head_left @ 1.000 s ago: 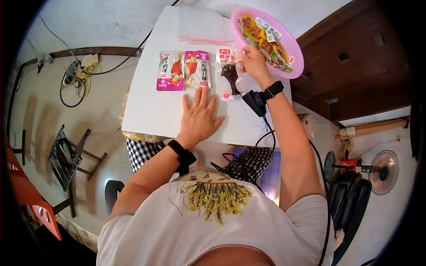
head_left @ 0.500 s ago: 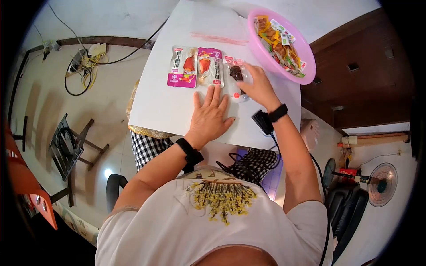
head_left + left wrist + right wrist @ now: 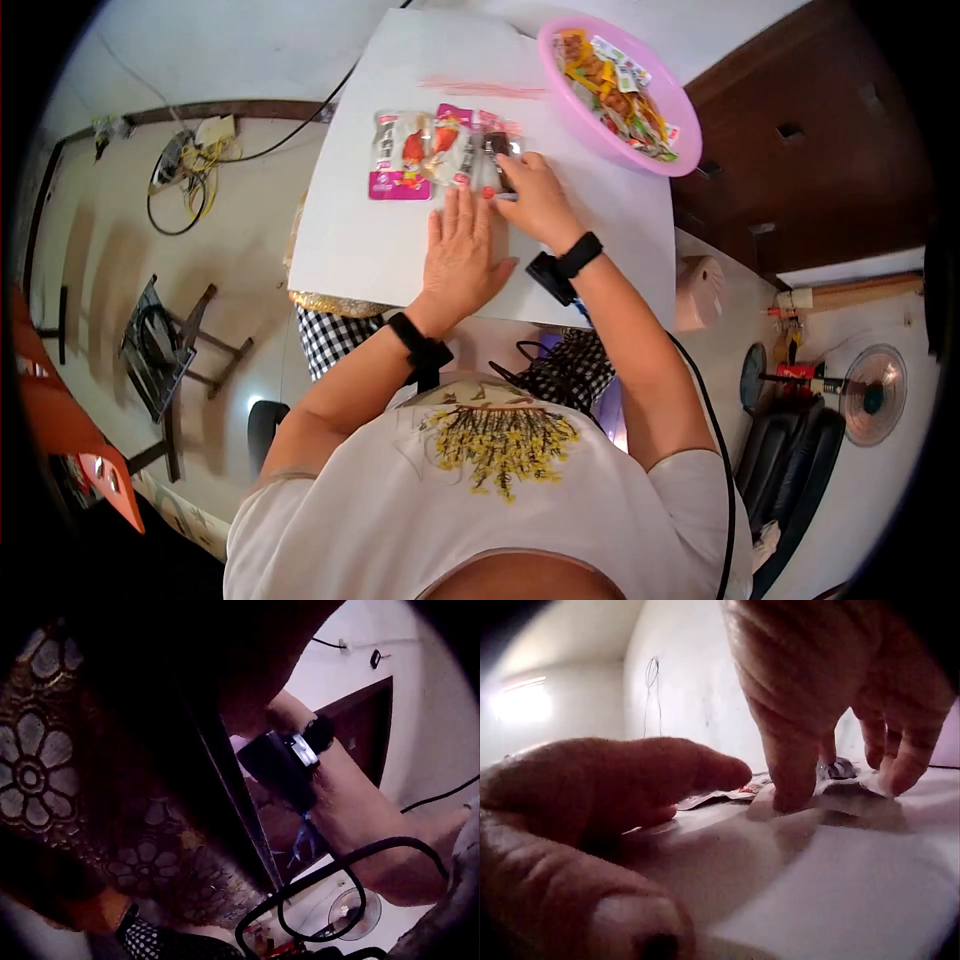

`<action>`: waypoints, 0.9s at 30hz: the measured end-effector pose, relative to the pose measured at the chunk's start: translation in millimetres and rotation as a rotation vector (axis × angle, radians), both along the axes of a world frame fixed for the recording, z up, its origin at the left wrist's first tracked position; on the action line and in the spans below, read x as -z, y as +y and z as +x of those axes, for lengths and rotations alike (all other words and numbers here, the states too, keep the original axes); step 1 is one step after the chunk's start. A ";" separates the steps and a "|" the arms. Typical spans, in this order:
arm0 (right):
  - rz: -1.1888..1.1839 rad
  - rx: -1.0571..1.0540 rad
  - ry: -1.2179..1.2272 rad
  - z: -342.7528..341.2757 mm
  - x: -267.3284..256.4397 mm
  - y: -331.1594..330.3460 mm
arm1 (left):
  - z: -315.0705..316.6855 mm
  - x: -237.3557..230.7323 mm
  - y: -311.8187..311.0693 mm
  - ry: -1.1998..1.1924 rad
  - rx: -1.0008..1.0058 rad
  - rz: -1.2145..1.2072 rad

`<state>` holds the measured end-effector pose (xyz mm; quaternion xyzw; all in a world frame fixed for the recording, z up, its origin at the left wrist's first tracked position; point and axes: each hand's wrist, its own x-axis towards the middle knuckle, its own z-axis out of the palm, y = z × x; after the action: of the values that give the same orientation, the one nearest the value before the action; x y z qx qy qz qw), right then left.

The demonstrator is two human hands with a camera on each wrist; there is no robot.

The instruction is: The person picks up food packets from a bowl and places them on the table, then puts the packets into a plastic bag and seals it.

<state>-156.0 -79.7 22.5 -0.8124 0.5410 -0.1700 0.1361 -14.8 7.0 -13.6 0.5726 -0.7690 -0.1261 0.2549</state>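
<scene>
Three snack packets lie side by side on the white table in the head view. The left packet (image 3: 402,155) and the middle packet (image 3: 449,147) are magenta and white with red drumstick pictures. Beside them is a clear-and-white packet (image 3: 494,140) holding a dark drumstick, its right part covered by my right hand (image 3: 540,203). That hand's thumb and fingertips press down on this packet, spread apart, as the right wrist view shows. My left hand (image 3: 459,256) lies flat on the table, fingers straight, fingertips at the lower edge of the middle packet.
A pink basin (image 3: 685,150) full of wrapped snacks stands at the table's back right. Behind the packets lies a clear bag with a red strip (image 3: 485,89). A black cable (image 3: 705,400) runs beside my right arm. A patterned cloth (image 3: 37,776) hangs below the tabletop.
My right hand has slid the dark drumstick packet left, up against the middle packet, going from its upper right edge down onto its right side. The left hand stays at the middle packet.
</scene>
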 end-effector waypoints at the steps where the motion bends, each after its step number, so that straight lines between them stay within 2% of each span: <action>1: 0.020 0.022 0.011 2.5 -3.5 -0.7 | -1.0 -0.3 -1.0 0.021 0.005 -0.002; 6: -0.093 -0.021 -0.012 -3.1 -6.3 -0.1 | -1.2 -11.5 3.1 -0.086 0.098 -0.065; 8: -0.168 -0.072 -0.034 -13.4 -27.5 -0.5 | -4.3 -17.6 11.0 -0.128 0.151 -0.039; 11: -0.196 -0.031 -0.080 -54.4 -73.9 -16.3 | -8.1 -13.9 19.6 -0.147 0.205 -0.017; 13: -0.272 0.002 0.039 -88.8 -103.9 -42.3 | -7.9 -10.6 19.8 -0.144 0.232 0.000; 15: -0.280 0.035 -0.015 -120.3 -118.5 -70.6 | -7.3 -8.5 18.1 -0.140 0.257 0.025; 18: -0.067 0.180 0.236 -150.5 -131.5 -109.2 | -8.5 -15.6 17.3 -0.133 0.253 0.056; 21: -0.011 0.195 0.450 -150.1 -127.9 -135.3 | -9.3 -19.8 14.5 -0.128 0.258 0.085; 25: 0.189 0.174 0.730 -130.3 -116.8 -155.9 | -8.4 -19.7 12.9 -0.121 0.268 0.090; 27: 0.220 0.205 0.857 -130.7 -95.8 -172.2 | -8.8 -20.3 12.6 -0.119 0.277 0.110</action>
<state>-286.7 -251.9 118.3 -0.7324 0.6409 0.2275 -0.0320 -23.6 19.6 6.8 0.4805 -0.8463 -0.1680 0.1573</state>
